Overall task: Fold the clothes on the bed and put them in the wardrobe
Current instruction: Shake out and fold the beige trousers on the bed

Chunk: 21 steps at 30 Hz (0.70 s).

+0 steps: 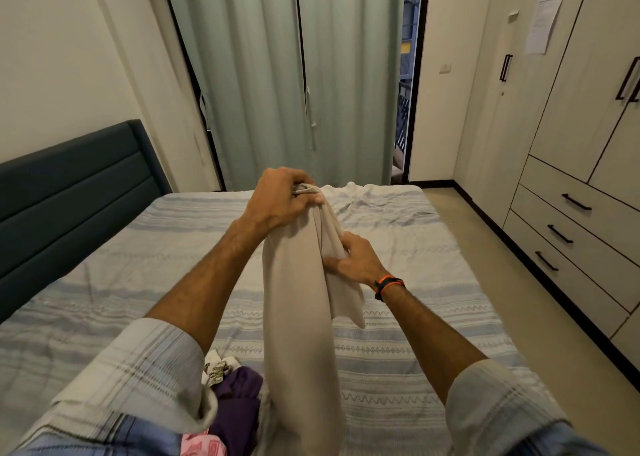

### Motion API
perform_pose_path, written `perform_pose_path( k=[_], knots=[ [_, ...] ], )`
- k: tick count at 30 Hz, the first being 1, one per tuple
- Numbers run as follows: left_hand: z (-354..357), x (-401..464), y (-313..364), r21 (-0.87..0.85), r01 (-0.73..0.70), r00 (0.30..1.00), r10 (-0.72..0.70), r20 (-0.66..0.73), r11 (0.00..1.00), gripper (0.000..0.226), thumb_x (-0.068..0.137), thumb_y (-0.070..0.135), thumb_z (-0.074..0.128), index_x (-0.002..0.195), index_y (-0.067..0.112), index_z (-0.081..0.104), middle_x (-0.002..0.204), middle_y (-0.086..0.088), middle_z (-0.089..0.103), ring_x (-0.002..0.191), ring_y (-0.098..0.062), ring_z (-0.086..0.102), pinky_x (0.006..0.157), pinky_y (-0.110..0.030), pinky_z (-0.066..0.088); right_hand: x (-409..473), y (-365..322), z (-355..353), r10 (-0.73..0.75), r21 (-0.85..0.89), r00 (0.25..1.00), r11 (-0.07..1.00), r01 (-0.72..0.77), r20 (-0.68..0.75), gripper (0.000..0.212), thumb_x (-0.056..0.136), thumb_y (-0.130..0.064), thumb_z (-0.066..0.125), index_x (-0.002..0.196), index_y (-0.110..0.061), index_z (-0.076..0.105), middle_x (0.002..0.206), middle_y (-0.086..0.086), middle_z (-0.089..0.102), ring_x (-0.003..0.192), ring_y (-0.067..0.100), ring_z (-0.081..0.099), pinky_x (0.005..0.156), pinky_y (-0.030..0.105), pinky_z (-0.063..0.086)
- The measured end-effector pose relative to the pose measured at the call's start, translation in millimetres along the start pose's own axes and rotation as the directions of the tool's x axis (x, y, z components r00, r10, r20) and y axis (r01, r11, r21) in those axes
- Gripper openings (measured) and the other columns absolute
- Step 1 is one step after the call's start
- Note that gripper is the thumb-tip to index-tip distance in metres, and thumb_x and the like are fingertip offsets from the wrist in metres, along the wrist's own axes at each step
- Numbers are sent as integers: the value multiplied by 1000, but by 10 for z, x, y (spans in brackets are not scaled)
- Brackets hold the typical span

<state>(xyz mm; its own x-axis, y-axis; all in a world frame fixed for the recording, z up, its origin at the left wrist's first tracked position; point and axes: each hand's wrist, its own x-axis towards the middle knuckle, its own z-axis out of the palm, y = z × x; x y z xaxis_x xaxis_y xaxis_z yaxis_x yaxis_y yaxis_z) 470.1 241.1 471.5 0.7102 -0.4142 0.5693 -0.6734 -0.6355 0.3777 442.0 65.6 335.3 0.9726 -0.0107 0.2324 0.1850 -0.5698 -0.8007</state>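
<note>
Beige garment (298,303) hangs over the bed (398,248) from my left grip (277,199), pinching its top edge, while my right grip (349,258) just below pinches a side fold; I'd align edges, then lay it flat, wardrobe (571,126) well right

Beige garment (298,317) hangs lengthwise above the striped bed (398,334), wardrobe (571,126) closed.

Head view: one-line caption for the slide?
Left hand holds a beige garment up over the striped bed; right hand pinches its side fold.
</note>
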Motion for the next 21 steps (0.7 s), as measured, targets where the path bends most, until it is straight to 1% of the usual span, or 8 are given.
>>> perform_pose_path(
  k=[2, 4, 7, 8, 12, 14, 17, 21],
  knots=[
    [-3, -13, -34, 3, 16, 1000, -16, -3, 1000, 26, 75, 40, 82, 89, 18, 77, 76, 8, 69, 74, -12, 65, 73, -29, 53, -32, 46, -44, 40, 75, 999, 996, -40, 7, 46, 70, -45, 85, 102, -14, 74, 96, 2, 71, 86, 18, 68, 77, 37, 60],
    [-5, -26, -97, 8, 39, 999, -39, -15, 999, 28, 74, 41, 82, 89, 18, 77, 79, 5, 72, 75, -13, 66, 74, -32, 54, -64, 133, -101, 57, 162, 998, 985, -59, 17, 52, 61, -50, 89, 87, -8, 76, 81, 11, 73, 73, 21, 71, 69, 44, 61],
    [-5, -43, -199, 33, 82, 997, -82, -9, 996, 33, 73, 43, 82, 91, 15, 77, 82, 1, 74, 77, -16, 66, 73, -31, 54, -99, 228, -182, 69, 220, 998, 973, -69, 8, 69, 52, -58, 90, 80, 2, 71, 78, 24, 68, 67, 36, 66, 64, 50, 57],
    [4, -47, -227, 41, 89, 996, -89, -4, 995, 35, 73, 44, 82, 92, 15, 77, 83, 0, 74, 78, -17, 66, 72, -30, 53, -108, 249, -212, 69, 228, 998, 971, -70, 11, 69, 54, -56, 90, 81, 5, 69, 78, 26, 66, 66, 34, 64, 64, 49, 56],
    [31, -64, -247, 23, 96, 995, -96, 5, 995, 36, 72, 44, 83, 93, 15, 77, 85, 0, 74, 79, -16, 67, 73, -30, 53, -141, 232, -274, 43, 225, 994, 972, -64, 97, 30, 75, -23, 85, 91, -1, 74, 85, 17, 72, 76, 26, 71, 75, 46, 59],
    [37, -62, -218, -7, 86, 996, -86, 9, 996, 33, 72, 41, 83, 91, 15, 77, 84, 1, 74, 79, -15, 67, 73, -29, 53, -142, 228, -228, 24, 196, 992, 979, -48, 122, 27, 76, -25, 84, 95, -8, 76, 93, 9, 74, 86, 23, 71, 81, 42, 59],
    [31, -47, -158, -50, 64, 997, -61, 55, 997, 25, 72, 36, 84, 88, 18, 77, 80, 7, 72, 78, -11, 66, 73, -25, 51, -128, 197, -146, 4, 196, 988, 980, -35, 156, 30, 75, -29, 84, 102, -17, 76, 105, -8, 70, 94, 7, 67, 87, 33, 56],
    [0, -44, -135, -70, 60, 994, -53, 96, 996, 21, 73, 33, 85, 88, 20, 78, 77, 12, 69, 74, -1, 63, 68, -10, 44, -108, 171, -128, -3, 236, 990, 971, -30, 140, 21, 79, -23, 81, 99, -17, 77, 101, -1, 74, 92, 17, 70, 86, 39, 59]
  ],
)
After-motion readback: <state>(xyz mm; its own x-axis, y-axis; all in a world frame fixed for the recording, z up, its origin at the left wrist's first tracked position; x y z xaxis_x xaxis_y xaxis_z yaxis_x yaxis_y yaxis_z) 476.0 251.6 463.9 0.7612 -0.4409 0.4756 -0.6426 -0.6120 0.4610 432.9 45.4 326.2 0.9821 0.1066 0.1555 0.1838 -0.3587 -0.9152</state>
